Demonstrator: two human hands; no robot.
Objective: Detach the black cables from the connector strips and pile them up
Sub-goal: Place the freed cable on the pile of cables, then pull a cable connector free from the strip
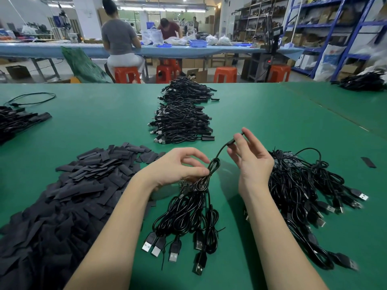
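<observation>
Centrally, the left hand [178, 166] grips a cable bundle [188, 210]; the right hand [251, 158] pinches one cable's end [231, 141] above the table [272, 114].

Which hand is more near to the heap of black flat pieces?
Left. The left hand is just right of the heap, holding a cable bundle; the right hand is farther right.

Two hands work here, the left hand [178, 166] and the right hand [250, 158]. Two neat stacks of black cables [182, 122] lie at the table's middle, and three more cable heaps sit at its left edge, right side and far right corner. One heap of black sleeve pieces [69, 197] is too many to count. Four orange stools [225, 74] stand behind. Three people show in the background.
</observation>
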